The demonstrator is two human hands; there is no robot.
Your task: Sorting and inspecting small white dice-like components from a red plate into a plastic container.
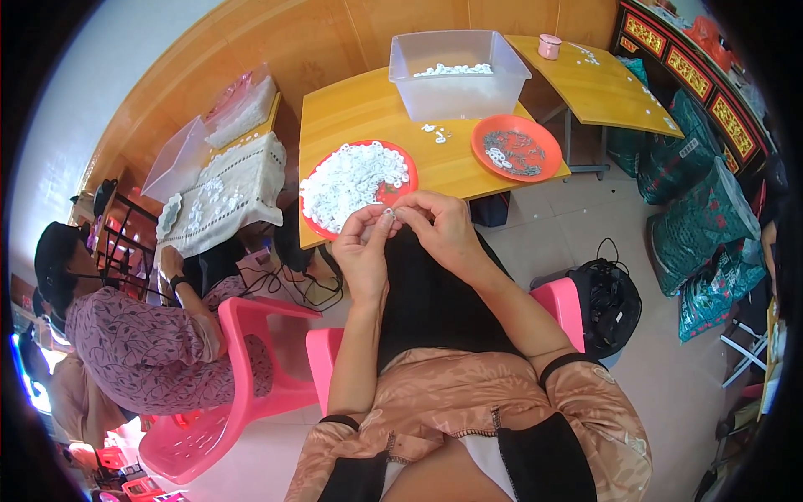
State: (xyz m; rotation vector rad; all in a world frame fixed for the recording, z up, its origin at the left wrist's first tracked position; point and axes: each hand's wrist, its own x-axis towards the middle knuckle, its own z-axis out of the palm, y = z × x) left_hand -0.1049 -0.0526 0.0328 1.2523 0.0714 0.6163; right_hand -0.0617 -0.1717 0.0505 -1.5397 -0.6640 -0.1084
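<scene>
Just in front of the near table edge, my left hand (364, 251) and my right hand (443, 230) meet fingertip to fingertip. Pinched between them is a small white plastic piece (389, 212), mostly covered by the fingers. My right thumb and forefinger press against it from the right; whether they also hold a metal part is too small to tell. Close beyond my left hand, white oval pieces (351, 180) are heaped on a red plate (411, 171). To the right, an orange-red plate (539, 170) carries thin grey metal parts (520, 149) and a few white pieces (498, 159).
A clear plastic tub (460, 96) with white pieces stands at the back of the yellow table (335, 109). Another person (159, 343) sits at left on a pink chair (242, 360). Green sacks (694, 226) and a black bag (598, 305) lie right.
</scene>
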